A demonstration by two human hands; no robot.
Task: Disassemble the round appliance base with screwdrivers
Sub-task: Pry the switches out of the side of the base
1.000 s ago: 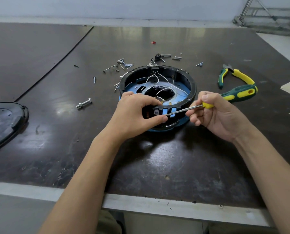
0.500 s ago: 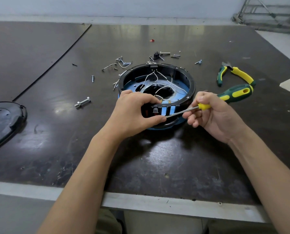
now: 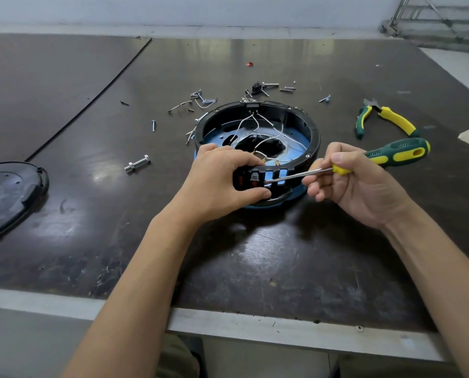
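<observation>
The round appliance base (image 3: pixel 313 132) is a black ring with a blue floor and loose white wires inside, standing open side up on the dark table. My left hand (image 3: pixel 217 184) grips its near wall, fingers over the rim and thumb below a small socket (image 3: pixel 255 178). My right hand (image 3: pixel 358 186) holds a green and yellow screwdriver (image 3: pixel 397 155). Its metal shaft points left, with the tip in a slot of the near wall beside the socket.
Green and yellow pliers (image 3: pixel 383 118) lie to the right of the base. Loose screws and small parts (image 3: pixel 200 100) are scattered behind it, and a bolt (image 3: pixel 137 163) lies to its left. A removed black cover (image 3: pixel 6 195) sits at the left edge.
Both hands keep their holds. The screwdriver's tip has stayed at the slots in the near wall; its handle sits slightly lower than one second ago.
</observation>
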